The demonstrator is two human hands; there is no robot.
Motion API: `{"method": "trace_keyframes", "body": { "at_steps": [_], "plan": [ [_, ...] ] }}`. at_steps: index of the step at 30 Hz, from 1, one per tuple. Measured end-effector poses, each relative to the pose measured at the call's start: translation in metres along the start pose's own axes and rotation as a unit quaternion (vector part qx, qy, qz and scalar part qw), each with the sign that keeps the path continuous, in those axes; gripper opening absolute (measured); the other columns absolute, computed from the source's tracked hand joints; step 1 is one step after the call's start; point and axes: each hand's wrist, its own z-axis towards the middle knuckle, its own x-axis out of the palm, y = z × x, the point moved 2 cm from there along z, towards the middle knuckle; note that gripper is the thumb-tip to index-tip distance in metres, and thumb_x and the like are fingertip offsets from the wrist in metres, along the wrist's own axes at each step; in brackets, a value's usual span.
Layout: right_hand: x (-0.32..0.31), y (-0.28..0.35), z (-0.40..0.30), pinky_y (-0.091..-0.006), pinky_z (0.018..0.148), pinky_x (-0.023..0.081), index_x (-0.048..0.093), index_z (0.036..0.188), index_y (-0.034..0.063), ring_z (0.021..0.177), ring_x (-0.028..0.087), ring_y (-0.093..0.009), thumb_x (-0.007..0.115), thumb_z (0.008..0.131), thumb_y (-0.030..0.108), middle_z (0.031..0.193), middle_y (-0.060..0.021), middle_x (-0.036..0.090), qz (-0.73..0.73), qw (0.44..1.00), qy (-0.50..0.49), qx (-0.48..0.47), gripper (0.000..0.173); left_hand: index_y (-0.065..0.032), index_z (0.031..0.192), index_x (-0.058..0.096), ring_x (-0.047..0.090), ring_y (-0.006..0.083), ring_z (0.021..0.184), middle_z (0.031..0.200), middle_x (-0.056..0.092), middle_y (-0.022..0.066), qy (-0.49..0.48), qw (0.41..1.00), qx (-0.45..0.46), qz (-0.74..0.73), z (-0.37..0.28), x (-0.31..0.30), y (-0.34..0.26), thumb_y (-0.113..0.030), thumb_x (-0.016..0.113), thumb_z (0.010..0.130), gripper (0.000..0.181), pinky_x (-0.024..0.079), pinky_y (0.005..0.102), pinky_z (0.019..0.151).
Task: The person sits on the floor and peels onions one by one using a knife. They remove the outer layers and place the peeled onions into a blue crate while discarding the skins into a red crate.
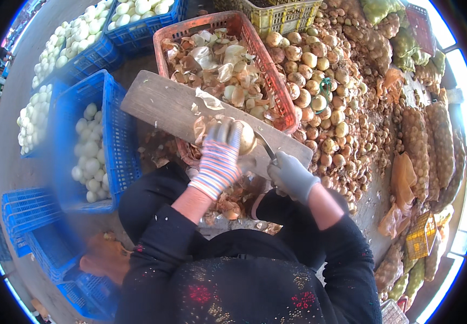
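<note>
My left hand (223, 154), in a striped knit glove, grips a pale onion (246, 138) over a wooden board (164, 101). Wearing a grey-white glove, my right hand (292, 174) holds a knife (265, 145) by its handle. The curved blade is beside the onion's right side; whether it touches the onion I cannot tell. Scraps of onion skin (209, 99) lie on the board. The board slants across a red plastic crate (253, 38) filled with onion peelings (217, 60). My left fingertips are partly hidden.
Unpeeled onions (309, 87) spread in a large heap to the right. A blue crate (122, 141) with peeled onions (91, 162) stands at left, more behind it. Stacked blue crates (51, 247) sit lower left. Filled mesh sacks (440, 141) line the far right; a yellow crate (282, 18) stands ahead.
</note>
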Motion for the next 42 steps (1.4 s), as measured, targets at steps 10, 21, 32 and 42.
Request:
{"method": "trace_keyframes", "body": {
  "at_steps": [10, 21, 32, 42],
  "plan": [
    [-0.057, 0.05, 0.043, -0.0349, 0.066, 0.048, 0.058, 0.081, 0.0, 0.072, 0.061, -0.024, 0.06, 0.079, 0.019, 0.069, -0.0103, 0.061, -0.257, 0.932, 0.253, 0.027, 0.019, -0.0038, 0.136, 0.026, 0.032, 0.0443, 0.123, 0.134, 0.033, 0.0268, 0.049, 0.996, -0.079, -0.015, 0.024, 0.012, 0.012, -0.031, 0.082, 0.057, 0.101, 0.026, 0.048, 0.104],
    [0.0, -0.002, 0.066, -0.0424, 0.065, 0.049, 0.047, 0.094, 0.0, 0.073, 0.062, -0.035, 0.05, 0.084, 0.017, 0.078, -0.0209, 0.062, -0.105, 0.991, -0.08, 0.026, 0.02, -0.0059, 0.125, 0.041, 0.049, 0.0322, 0.113, 0.119, 0.053, 0.0177, 0.097, 0.969, -0.175, -0.146, 0.049, -0.007, 0.051, -0.036, 0.082, 0.056, 0.086, 0.035, 0.0404, 0.099],
    [-0.014, 0.021, 0.108, -0.0288, 0.048, 0.047, 0.052, 0.098, -0.0014, 0.051, 0.055, -0.016, 0.062, 0.083, 0.031, 0.07, -0.0096, 0.06, 0.214, 0.951, -0.214, -0.067, 0.037, -0.0064, 0.132, 0.036, 0.055, 0.0262, 0.107, 0.115, 0.056, 0.0178, 0.044, 0.968, -0.13, -0.211, 0.02, -0.003, 0.075, -0.027, 0.086, 0.055, 0.094, 0.043, 0.034, 0.093],
    [-0.02, 0.078, 0.108, -0.0226, 0.04, 0.041, 0.056, 0.086, -0.0026, 0.045, 0.054, -0.013, 0.056, 0.084, 0.019, 0.062, -0.0092, 0.06, 0.41, 0.895, -0.171, 0.053, 0.022, -0.0091, 0.125, 0.037, 0.053, 0.019, 0.104, 0.114, 0.053, 0.011, -0.04, 0.701, -0.247, -0.668, 0.013, 0.008, 0.065, -0.009, 0.084, 0.058, 0.082, 0.047, 0.0315, 0.09]
  ]
}}
